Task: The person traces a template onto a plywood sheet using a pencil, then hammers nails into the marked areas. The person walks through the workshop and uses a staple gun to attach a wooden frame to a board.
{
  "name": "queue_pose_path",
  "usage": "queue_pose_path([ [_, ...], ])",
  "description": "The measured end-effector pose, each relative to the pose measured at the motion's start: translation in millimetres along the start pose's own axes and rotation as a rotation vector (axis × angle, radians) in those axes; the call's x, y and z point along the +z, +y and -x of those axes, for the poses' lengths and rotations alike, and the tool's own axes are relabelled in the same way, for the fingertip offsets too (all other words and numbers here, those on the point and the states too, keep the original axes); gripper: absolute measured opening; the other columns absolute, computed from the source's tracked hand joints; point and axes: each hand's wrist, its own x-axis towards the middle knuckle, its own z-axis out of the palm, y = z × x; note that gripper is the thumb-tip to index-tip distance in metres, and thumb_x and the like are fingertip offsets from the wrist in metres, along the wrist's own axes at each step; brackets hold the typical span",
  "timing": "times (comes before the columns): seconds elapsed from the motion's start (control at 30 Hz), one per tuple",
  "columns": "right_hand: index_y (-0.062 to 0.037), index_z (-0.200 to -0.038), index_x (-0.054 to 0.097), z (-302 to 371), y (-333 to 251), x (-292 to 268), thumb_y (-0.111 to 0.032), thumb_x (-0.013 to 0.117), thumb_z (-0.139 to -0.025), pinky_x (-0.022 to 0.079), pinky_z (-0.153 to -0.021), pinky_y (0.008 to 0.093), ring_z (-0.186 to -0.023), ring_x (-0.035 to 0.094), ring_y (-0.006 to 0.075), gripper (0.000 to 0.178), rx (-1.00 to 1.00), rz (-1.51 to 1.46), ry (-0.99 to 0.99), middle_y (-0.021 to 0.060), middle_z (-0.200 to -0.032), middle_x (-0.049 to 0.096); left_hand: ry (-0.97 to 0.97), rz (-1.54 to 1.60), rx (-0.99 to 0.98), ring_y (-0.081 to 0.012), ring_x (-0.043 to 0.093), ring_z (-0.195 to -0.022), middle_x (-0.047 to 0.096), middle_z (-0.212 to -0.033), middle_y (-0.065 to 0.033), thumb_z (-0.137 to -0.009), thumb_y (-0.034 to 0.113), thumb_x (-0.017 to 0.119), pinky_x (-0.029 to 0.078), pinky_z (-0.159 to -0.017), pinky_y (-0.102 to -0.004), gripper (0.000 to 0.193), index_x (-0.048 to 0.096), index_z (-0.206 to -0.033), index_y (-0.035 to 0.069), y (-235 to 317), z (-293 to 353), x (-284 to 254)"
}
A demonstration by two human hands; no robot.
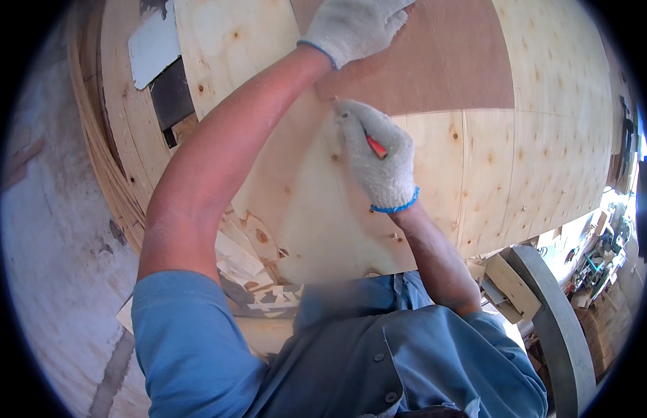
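Pale plywood [490, 150] across the middle: smooth face, visible grain, scattered brown knots, thin straight lines; edges bowed by the lens. Flat on it, brown board [456, 63]: reddish, matt, plainer in grain than the plywood. Shows a clean lower edge and a lower left corner; runs out of view at the top.

Left hand [358, 31] in whitish knitted glove, blue trim at the cuff. Rests at the left part of the brown board. Fingers partly cut off by the upper rim; cannot tell how wide or narrow.

Right hand [379, 150] in matching glove, nap fuzzy, dark spot near the forefinger. Closed narrowly around red pencil [376, 146]. Pencil slim and straight, middle buried in the glove; red rear end showing against the back of the hand, tip just past the fingertips, near the lower left corner of the brown board. Cannot tell whether touching.

At left, white sheet [154, 45] with ragged edge, just beside dark panel [171, 94]. Below, splintery wood scraps [243, 258], half hidden behind left arm and blue shirt [198, 334]. Pale haze below the right hand, blurring plywood detail. Far right, clutter [602, 258] too small to sort out.
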Motion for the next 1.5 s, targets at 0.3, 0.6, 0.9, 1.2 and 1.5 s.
queue_pose_path([
  [0.3, -0.0083, -0.109, 0.068, -6.3, -28.3, -7.2, -0.015, 0.066, -0.091, 0.054, -0.071, 0.0435, -0.087, 0.068, 0.0361, 0.02, -0.061, 0.582, -0.27, 0.0152, -0.095, 0.069, 0.089, -0.069, 0.015, -0.0392, 0.067, -0.079, 0.07, -0.08, -0.0203, -0.084, 0.008, 0.061, 0.051, -0.086, -0.0482, 0.012, 0.072, -0.081, 0.005, 6.6, -3.6, 0.6],
  [0.6, -0.0033, -0.099, 0.073, 37.9, -41.4, -83.5, -0.019, 0.061, -0.099, 0.053, -0.065, 0.0304, -0.073, 0.068, 0.0155, 0.02, 0.253, 0.068, -0.064, 0.0082, -0.083, 0.072, 0.213, 0.126, 0.147, -0.0384, 0.066, -0.095, 0.072, -0.099, -0.0203, -0.087, 0.008, 0.061, 0.05, -0.09, -0.0494, 0.019, 0.073, -0.101, 0.004, -0.1, 1.0, 8.4],
  [0.9, 0.0032, -0.105, 0.074, -8.3, 25.2, -149.8, -0.035, 0.06, -0.101, 0.052, -0.07, 0.0305, -0.072, 0.066, 0.0124, 0.041, 0.398, -0.116, 0.232, 0.0033, -0.085, 0.075, 0.252, 0.282, -0.091, -0.0346, 0.06, -0.121, 0.066, -0.13, -0.0194, -0.096, 0.016, 0.058, 0.046, -0.105, -0.0465, 0.032, 0.068, -0.124, 0.004, -17.7, 26.1, 27.1],
  [1.2, -0.0125, -0.114, 0.07, -55.0, 67.7, -199.1, -0.041, 0.049, -0.101, 0.049, -0.097, 0.0466, -0.108, 0.064, 0.0374, 0.038, 0.086, 0.644, 0.266, 0.0128, -0.113, 0.072, 0.19, 0.108, -0.689, -0.0415, 0.05, -0.132, 0.059, -0.134, -0.0251, -0.099, 0.02, 0.054, 0.038, -0.112, -0.0486, 0.037, 0.063, -0.129, 0.0, 96.6, 170.2, -13.1],
  [1.5, -0.0103, -0.112, 0.069, -75.1, 65.4, -236.2, -0.041, 0.049, -0.101, 0.049, -0.095, 0.0464, -0.107, 0.064, 0.0401, 0.038, 0.339, 0.441, 0.103, 0.0189, -0.111, 0.071, 0.359, 0.004, -0.992, -0.0417, 0.054, -0.122, 0.061, -0.124, -0.025, -0.095, 0.024, 0.055, 0.041, -0.106, -0.0503, 0.038, 0.066, -0.123, 0.0, 156.6, 132.0, 0.8],
])
